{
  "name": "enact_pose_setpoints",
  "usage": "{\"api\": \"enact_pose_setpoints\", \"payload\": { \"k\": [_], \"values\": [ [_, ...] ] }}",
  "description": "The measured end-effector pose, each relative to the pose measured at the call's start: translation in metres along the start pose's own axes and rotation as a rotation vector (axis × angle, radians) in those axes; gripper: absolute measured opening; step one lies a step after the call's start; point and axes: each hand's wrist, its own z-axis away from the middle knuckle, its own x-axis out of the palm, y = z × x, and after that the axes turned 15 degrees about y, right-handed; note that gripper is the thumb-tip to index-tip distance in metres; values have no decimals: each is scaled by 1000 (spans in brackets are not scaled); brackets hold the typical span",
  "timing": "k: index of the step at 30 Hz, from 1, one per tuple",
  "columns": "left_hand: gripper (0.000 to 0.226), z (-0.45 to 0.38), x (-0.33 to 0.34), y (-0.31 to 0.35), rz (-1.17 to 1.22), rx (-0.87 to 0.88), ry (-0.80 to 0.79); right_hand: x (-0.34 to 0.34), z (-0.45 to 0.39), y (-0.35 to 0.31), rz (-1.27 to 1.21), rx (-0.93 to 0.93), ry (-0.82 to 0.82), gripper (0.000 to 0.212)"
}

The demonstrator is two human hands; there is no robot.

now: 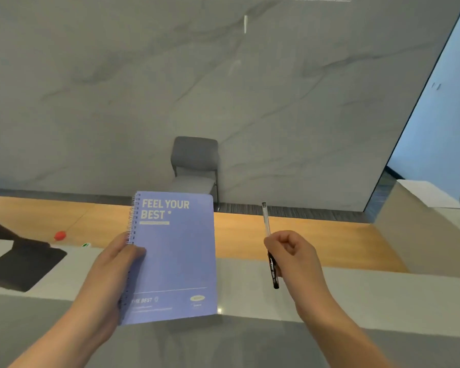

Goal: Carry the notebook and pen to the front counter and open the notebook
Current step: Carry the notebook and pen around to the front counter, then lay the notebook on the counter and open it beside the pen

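A lilac spiral notebook with "FEEL YOUR BEST" on its cover is closed and held upright above the counter. My left hand grips it along the spiral edge, thumb on the cover. My right hand is closed around a pen with a clear barrel and a black lower end, which points up and away from me. The pale front counter top runs across the view just under both hands.
Behind the counter lies a lower wooden desk with a small red object. A black stand sits at the left. A grey chair stands against the marble wall. A beige cabinet is at the right.
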Motion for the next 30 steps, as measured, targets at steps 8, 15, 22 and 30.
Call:
{"api": "enact_pose_setpoints", "payload": {
  "k": [8,15,22,30],
  "values": [
    [31,-64,36,-47,-128,-79,24,25,-59,69,579,-8,-159,8],
    [28,-99,55,-92,-249,-173,-13,38,-81,101,1034,-40,-312,10],
    [26,-124,63,-111,-406,-124,-100,44,-89,91,1186,-96,-318,34],
    [23,-138,59,-115,-1062,301,-157,120,-95,92,964,-314,-319,38]
  ]
}}
